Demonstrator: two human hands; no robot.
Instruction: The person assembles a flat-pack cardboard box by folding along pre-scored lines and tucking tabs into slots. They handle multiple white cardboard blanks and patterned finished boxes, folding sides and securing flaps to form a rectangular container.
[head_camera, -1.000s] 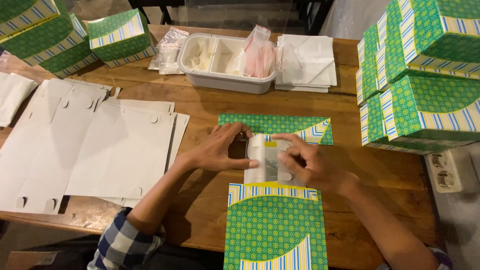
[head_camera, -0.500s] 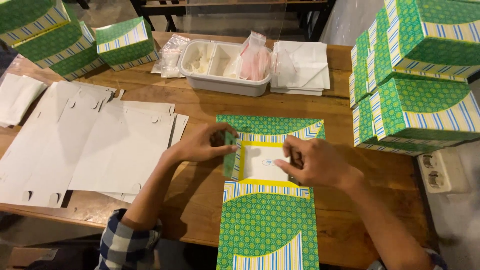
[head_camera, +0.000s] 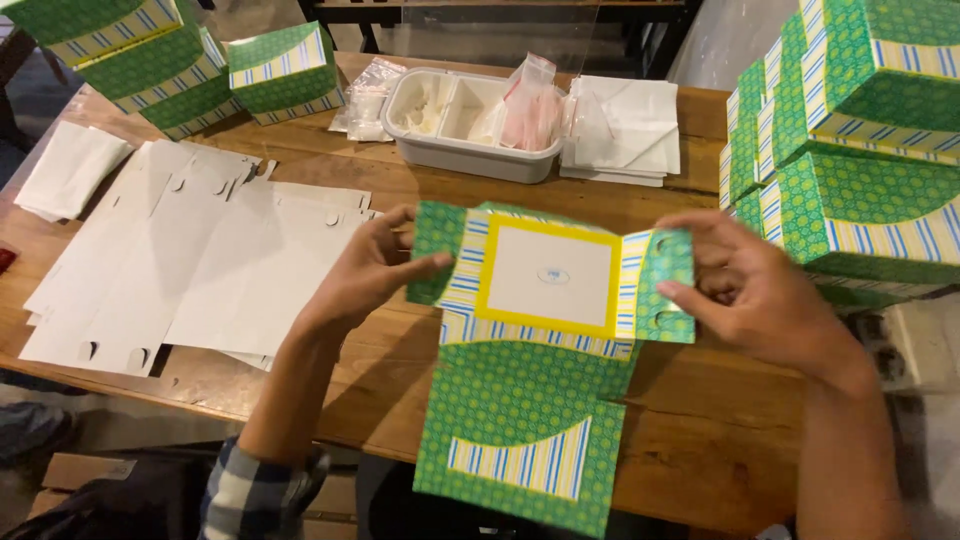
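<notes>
Two hands work over the wooden table (head_camera: 700, 440), where a green patterned carton blank (head_camera: 540, 330) lies partly folded; left hand (head_camera: 365, 270) fingers pinch its left flap, right hand (head_camera: 765, 295) fingers pinch the right flap.

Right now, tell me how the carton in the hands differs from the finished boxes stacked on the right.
The carton is unfolded and spread out, held by the left hand and right hand; the stacked boxes are closed and squared up. The carton shows a white panel framed in yellow; the boxes show only their outsides. Both carry the same green pattern with striped bands.
</notes>
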